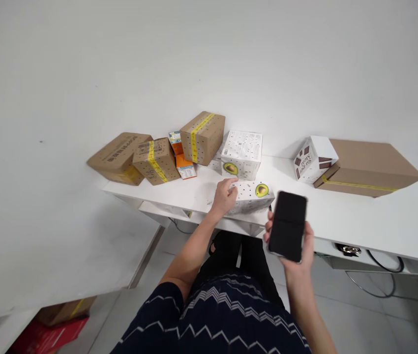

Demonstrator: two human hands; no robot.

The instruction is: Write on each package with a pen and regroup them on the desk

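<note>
My left hand (225, 197) is at the left end of a white box (250, 192) with an avocado picture, fingers curled against it. That box sits by the front edge of the white table. In my right hand (307, 248) is a black smartphone (288, 226), its dark screen facing up at me, fingers wrapped round its sides. The phone is held just to the right of the box, over the table's front edge. Directly behind the box stands a second white avocado box (242, 150), printed with text on top.
At the left are brown cartons (156, 160) with yellow tape and an orange box (184, 162). A white and brown box (314, 158) touches a long carton (371, 164) at the right. Cables (386, 265) hang below the white table (360, 221). A wall rises behind.
</note>
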